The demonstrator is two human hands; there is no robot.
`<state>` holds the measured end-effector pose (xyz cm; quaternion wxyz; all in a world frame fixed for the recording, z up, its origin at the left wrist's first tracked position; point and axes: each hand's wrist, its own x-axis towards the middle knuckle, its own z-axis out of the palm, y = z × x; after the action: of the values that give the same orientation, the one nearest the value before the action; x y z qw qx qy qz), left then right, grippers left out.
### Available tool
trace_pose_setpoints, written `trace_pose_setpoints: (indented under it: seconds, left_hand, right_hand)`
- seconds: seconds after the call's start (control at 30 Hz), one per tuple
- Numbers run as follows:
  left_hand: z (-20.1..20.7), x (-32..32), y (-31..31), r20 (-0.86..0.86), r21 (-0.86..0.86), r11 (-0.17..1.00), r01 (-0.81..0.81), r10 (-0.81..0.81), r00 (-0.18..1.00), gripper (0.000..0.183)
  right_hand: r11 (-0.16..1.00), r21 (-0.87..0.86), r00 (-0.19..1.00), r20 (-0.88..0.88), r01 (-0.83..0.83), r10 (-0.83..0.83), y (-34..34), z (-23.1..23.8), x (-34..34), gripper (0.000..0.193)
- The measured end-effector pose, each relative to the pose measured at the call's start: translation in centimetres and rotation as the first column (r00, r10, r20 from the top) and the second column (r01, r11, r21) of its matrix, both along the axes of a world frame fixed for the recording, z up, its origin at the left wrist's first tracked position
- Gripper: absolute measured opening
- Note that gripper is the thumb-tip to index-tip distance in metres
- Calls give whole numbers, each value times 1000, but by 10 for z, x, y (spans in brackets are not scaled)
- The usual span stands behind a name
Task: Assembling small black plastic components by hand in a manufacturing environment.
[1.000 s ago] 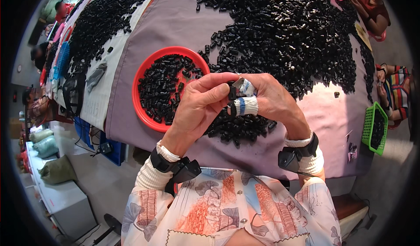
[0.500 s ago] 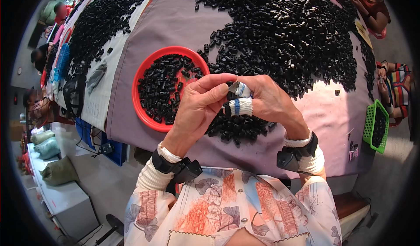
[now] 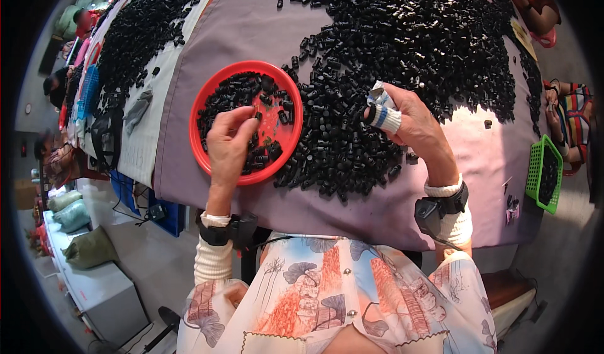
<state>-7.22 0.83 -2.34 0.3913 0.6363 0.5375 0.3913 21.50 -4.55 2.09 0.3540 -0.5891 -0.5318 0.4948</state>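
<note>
Over the red basin (image 3: 197, 141), my left hand (image 3: 229, 141) has thumb and forefinger pinched together. A dark bit shows at those fingertips, too small to tell from the pieces below. Small black cylindrical parts (image 3: 220, 89) lie in the basin, and its red bottom shows through on the right side. My right hand (image 3: 412, 121) is curled above a heap of the same black parts (image 3: 340, 146). White and blue covers (image 3: 384, 118) wrap its thumb and a finger. Something black shows at the covered tips, but what they grip is hidden.
Black parts (image 3: 415, 45) spread thickly across the mauve tablecloth (image 3: 220, 33). On the right stands a green basket (image 3: 544, 174) with black parts in it. Other people sit along the right and left sides. At the left stand a blue basket (image 3: 89, 89) and a second heap (image 3: 141, 45).
My hands have come apart from where they met above the heap. The left has gone left over the red basin; the right has moved right.
</note>
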Motion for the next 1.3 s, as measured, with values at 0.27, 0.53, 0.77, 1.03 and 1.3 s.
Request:
trace_pose_setpoints:
  seconds: [0.27, 0.53, 0.77, 1.03, 1.3]
  left_hand:
    - [-32, 84, -14, -347, 315, 855, 412, -300, 888, 22]
    - [-29, 95, -9, -367, 251, 832, 494, -391, 844, 20]
    - [-36, 100, -8, -420, 286, 815, 504, -366, 830, 22]
    - [-37, 105, -11, -441, 313, 790, 527, -370, 818, 21]
    - [5, 84, -8, 809, -282, 784, 553, -116, 576, 18]
  right_hand:
    - [996, 68, 999, 19, -51, 50, -5, -6, -5, 17]
    - [1000, -16, 996, -80, -25, 24, -9, -14, -2, 17]
    - [999, -42, 995, -93, -30, 26, -9, -16, -2, 17]
    - [998, -46, 992, -122, -31, 25, -11, -11, -8, 16]
    - [999, 0, 995, -100, -32, 32, -10, -5, -12, 23]
